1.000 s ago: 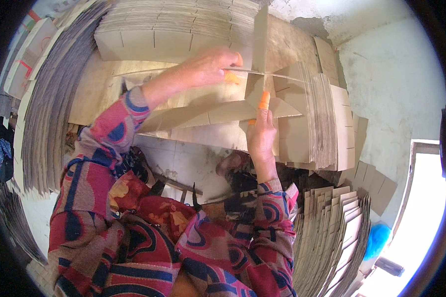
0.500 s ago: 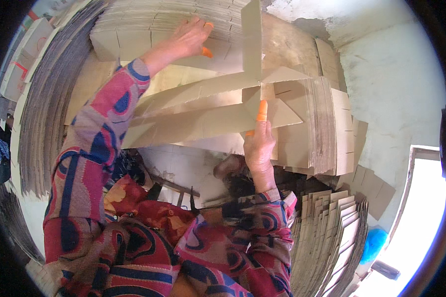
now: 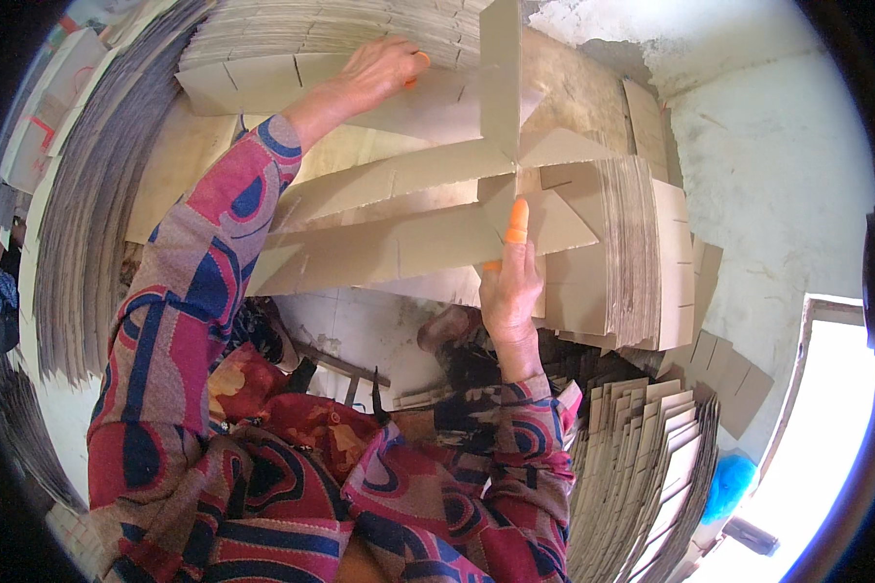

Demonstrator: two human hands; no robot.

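At far left, a tall cardboard pile [image 3: 92,214] flanks my wooden bench [image 3: 177,180]. My left hand [image 3: 389,66] reaches over the slit-edged far stack [image 3: 262,83], its orange-tipped fingers curled nearly closed; whether they have hold of a sheet, I cannot tell. I judge the step in hand to be slotting strips together, and the next move seems to call for a single strip peeled off, its slit lined up while my other hand steadies the work. At centre, over the bench, are the crossed cardboard strips [image 3: 350,251]: plain grey-brown, thin, two long ones side by side and apart, a third crossing them and jutting to the far side. My right hand [image 3: 512,287] pinches them toward their right end, index finger extended along the crossing. Just to the right stands another slit stack [image 3: 632,253].
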